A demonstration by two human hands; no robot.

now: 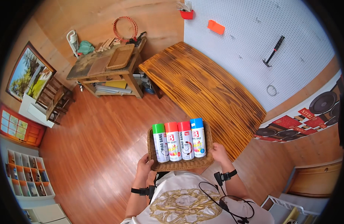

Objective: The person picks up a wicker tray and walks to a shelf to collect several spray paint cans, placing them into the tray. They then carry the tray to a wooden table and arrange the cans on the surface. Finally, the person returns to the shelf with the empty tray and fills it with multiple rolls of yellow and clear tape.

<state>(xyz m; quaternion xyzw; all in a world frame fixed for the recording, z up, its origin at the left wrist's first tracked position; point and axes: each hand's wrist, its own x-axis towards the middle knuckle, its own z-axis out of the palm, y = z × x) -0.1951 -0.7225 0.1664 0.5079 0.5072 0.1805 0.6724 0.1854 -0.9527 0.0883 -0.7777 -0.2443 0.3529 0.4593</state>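
A woven basket [181, 166] is held level in front of my body, with my left hand [145, 164] gripping its left end and my right hand [218, 153] gripping its right end. Several spray cans lie side by side in it, caps toward the far edge: one with a green cap [160, 142], two with red caps [173, 140], and one with a blue cap [197, 137] at the right. The bottom of the basket is mostly hidden under the cans.
A striped wooden table [201, 86] stands just ahead and right, below a pegboard [254, 22] with tools. A workbench [97, 67] with a tray is farther left, near a chair [54, 97]. A shelf unit [28, 175] is at lower left.
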